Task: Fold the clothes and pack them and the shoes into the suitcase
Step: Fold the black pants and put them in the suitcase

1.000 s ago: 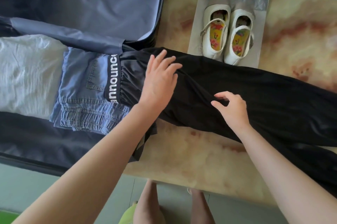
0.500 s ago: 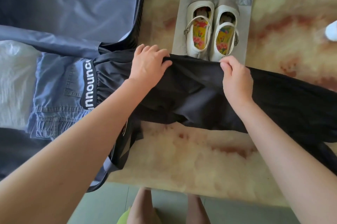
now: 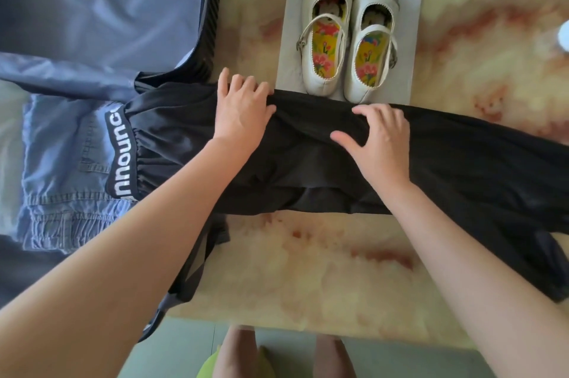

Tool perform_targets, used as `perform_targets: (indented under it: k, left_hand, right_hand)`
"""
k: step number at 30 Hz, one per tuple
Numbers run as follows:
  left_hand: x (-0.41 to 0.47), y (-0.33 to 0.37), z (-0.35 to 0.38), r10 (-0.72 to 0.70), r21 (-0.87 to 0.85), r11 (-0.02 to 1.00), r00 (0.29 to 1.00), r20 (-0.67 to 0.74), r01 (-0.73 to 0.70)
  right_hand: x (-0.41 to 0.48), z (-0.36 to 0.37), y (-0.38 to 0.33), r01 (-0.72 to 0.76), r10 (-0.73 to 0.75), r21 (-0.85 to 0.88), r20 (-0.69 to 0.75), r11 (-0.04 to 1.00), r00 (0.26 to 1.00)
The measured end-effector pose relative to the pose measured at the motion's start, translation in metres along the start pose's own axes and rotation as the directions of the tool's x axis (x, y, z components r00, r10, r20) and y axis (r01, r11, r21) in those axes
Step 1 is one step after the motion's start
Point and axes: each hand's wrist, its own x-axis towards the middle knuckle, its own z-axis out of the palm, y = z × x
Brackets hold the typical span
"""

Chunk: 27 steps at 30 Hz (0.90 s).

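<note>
The black trousers (image 3: 308, 156) run off the right edge. The left forearm (image 3: 138, 239) covers the near end of the waistband lettering (image 3: 118, 143) and part of the jeans (image 3: 61, 162). The suitcase (image 3: 92, 8) is cut by the top and left edges. A white object (image 3: 565, 36) at the right edge is too cropped to identify. A pale garment (image 3: 9, 137) at the left edge is blurred.

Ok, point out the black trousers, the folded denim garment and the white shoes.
black trousers (image 3: 477, 168): head view, bare leg fabric.
folded denim garment (image 3: 61, 162): head view, middle panel.
white shoes (image 3: 318, 85): head view, heel of one shoe.
</note>
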Motion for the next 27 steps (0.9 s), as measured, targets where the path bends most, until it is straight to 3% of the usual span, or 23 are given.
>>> perform_targets:
  k: [3,7,10,13,16,19,21,24,27]
  left_hand:
    - [-0.002,-0.001,0.001,0.003,-0.026,1.000,1.000,-0.024,-0.004]
    - [0.003,-0.002,0.003,-0.040,-0.071,0.997,0.997,-0.069,0.035]
    - [0.009,0.000,0.006,-0.080,-0.056,0.996,0.993,-0.091,0.075]
    - [0.008,0.004,0.008,-0.103,-0.059,0.994,0.990,-0.096,0.098]
    - [0.002,0.012,0.006,-0.093,-0.066,0.994,0.987,-0.134,0.085]
    - [-0.016,0.025,0.004,-0.040,-0.112,0.994,0.974,-0.225,0.015]
    - [-0.033,0.039,0.009,0.045,-0.176,0.980,0.963,-0.268,-0.094]
    - [-0.063,0.064,0.021,0.139,-0.192,0.963,0.957,-0.256,-0.191]
    - [-0.085,0.082,0.033,0.238,-0.177,0.942,0.938,-0.252,-0.286]
  right_hand:
    - [-0.017,0.000,0.029,0.023,-0.010,-0.121,0.103,0.992,0.995]
    - [-0.026,-0.003,0.056,-0.021,0.030,-0.143,0.058,0.989,0.998]
    - [-0.029,-0.001,0.066,-0.015,0.044,-0.201,0.138,0.979,0.990]
    - [-0.033,0.005,0.072,0.009,0.015,-0.219,0.107,0.976,0.994]
    - [-0.032,0.006,0.074,-0.018,0.014,-0.128,-0.027,0.992,1.000]
    - [-0.020,-0.009,0.066,-0.200,0.218,0.134,-0.140,0.971,0.966]
    - [-0.005,-0.021,0.065,-0.340,0.362,0.237,-0.054,0.910,0.931]
    - [0.019,-0.032,0.074,-0.481,0.441,0.174,0.224,0.859,0.869]
    - [0.035,-0.034,0.079,-0.464,0.437,0.064,0.244,0.883,0.866]
